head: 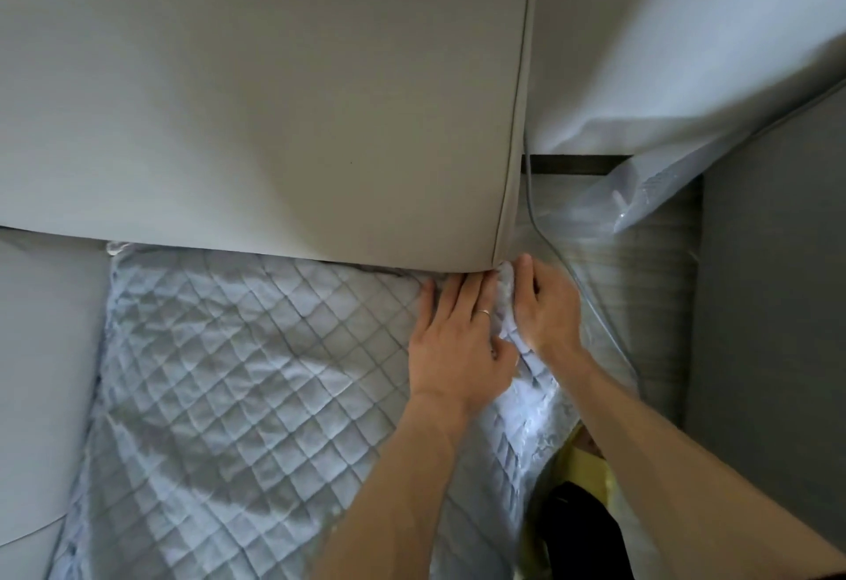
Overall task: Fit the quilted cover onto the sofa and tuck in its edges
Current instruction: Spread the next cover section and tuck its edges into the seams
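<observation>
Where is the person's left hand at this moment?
In the head view, the left hand lies flat on the quilted cover, right of centre, its fingers at the lower edge of the back cushion, beside the right hand.

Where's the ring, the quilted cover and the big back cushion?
ring (484, 314): head view, the thin gold band itself.
quilted cover (238, 373): head view, middle of its diamond stitching.
back cushion (274, 112): head view, its plain beige front face.
</observation>
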Demonstrator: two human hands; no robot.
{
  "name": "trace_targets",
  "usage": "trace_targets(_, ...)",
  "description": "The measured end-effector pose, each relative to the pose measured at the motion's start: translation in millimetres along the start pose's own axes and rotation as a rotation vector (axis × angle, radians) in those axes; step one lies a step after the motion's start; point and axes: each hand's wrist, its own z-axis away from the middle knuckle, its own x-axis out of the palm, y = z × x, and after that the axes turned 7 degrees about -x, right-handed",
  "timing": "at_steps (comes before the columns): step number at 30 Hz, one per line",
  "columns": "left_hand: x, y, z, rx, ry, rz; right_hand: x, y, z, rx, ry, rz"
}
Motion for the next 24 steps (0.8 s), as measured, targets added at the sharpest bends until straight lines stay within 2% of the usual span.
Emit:
trace_targets(5,13,-5,-7,0.026,0.106,-0.023,14,8,-29,0.221,-0.069,-0.037)
trace_targets(8,29,-5,-13,0.028,0.176,-0.012,28,19,-43,0.353,-0.078,-0.142)
trace_targets(11,38,-1,-12,0.011,0.169,-0.026,32,21,-48,0.351,-0.087,-0.154)
trace_targets(13,38,5,-7,-0.013,0.124,-0.008,27,17,-44,0.336,-0.093,-0.005)
trace_targets(16,36,3,8,-0.031,0.092,0.056,10,4,-29,0.226,-0.052,0.226)
trace_targets(18,32,-12,25,-0.028,0.079,0.086,-2,-12,-11,0.085,0.068,0.309)
trace_targets(20,31,-35,53,-0.054,0.055,0.079,-11,-30,17,-0.09,0.177,0.355)
trace_targets(21,27,-49,74,-0.114,0.066,0.085,-14,-45,36,-0.235,0.185,0.38)
trace_targets(22,29,-62,91,-0.165,0.061,0.08,-14,-52,54,-0.37,0.163,0.399)
trace_targets(24,24,-98,132,-0.313,0.046,0.074,-1,-80,87,-0.592,-0.018,0.41)
